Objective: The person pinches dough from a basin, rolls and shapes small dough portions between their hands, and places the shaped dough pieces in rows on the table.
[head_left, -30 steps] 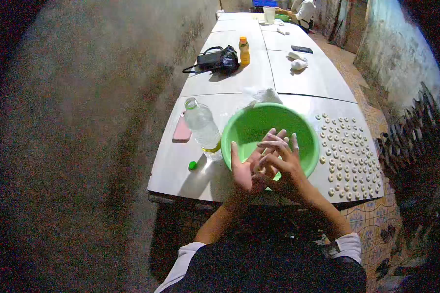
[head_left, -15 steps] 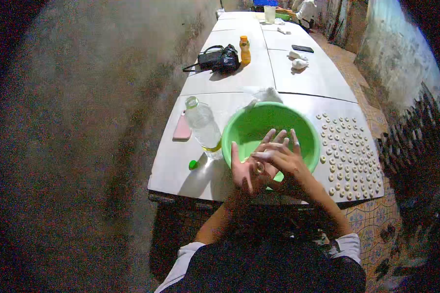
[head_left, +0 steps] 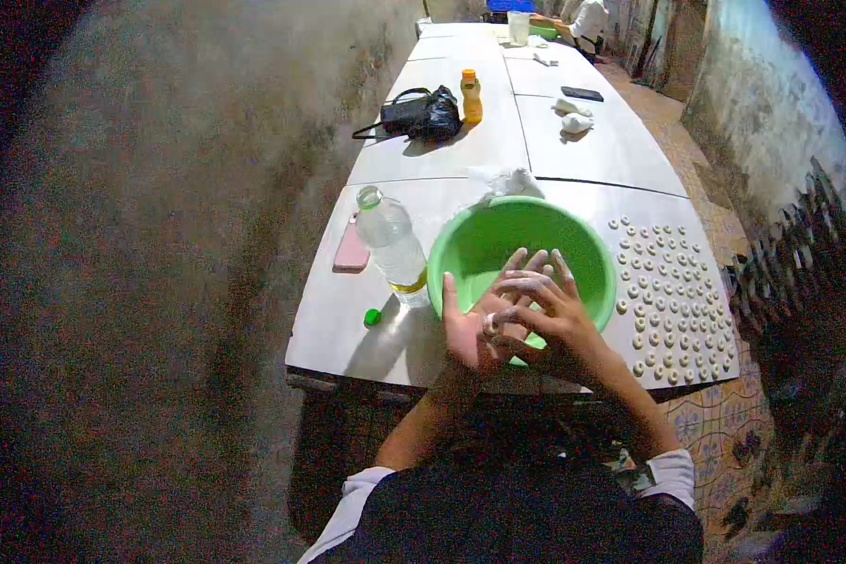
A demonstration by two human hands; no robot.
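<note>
1. Green basin [head_left: 479, 230], near end of white table [head_left: 592, 155]; both hands over its near side.
2. Left hand [head_left: 468, 336]: palm up, spread flat, thumb raised apart, fingers stretched out over the basin; not clenched.
3. Pale ring [head_left: 491, 324] lies on the left palm, between the two hands.
4. Right hand [head_left: 566, 324]: palm down across the left, fingers bent, partly covering left fingers; index tip at or just beside the ring. Thumb tip hidden, so can't tell if it's pinching the ring.
5. Whitish powder or paste on fingers of both hands.
6. Rows of similar rings [head_left: 660, 305] on the table, right of basin, running to the near edge; most show a centre hole.
7. Left of basin: clear bottle [head_left: 390, 244], upright, yellow band low down; green cap [head_left: 373, 318] on the table near its base; pink phone [head_left: 351, 250] just behind, flat.
8. White plastic [head_left: 503, 181], crumpled, right behind basin.
9. Further up, left: black bag [head_left: 428, 115], orange bottle [head_left: 471, 99] upright beside it.
10. Further up, right: black phone [head_left: 583, 94], white lumps [head_left: 576, 123] near it.
11. Far end: jug [head_left: 519, 28], another person [head_left: 587, 19] in white, partly cut off.
</note>
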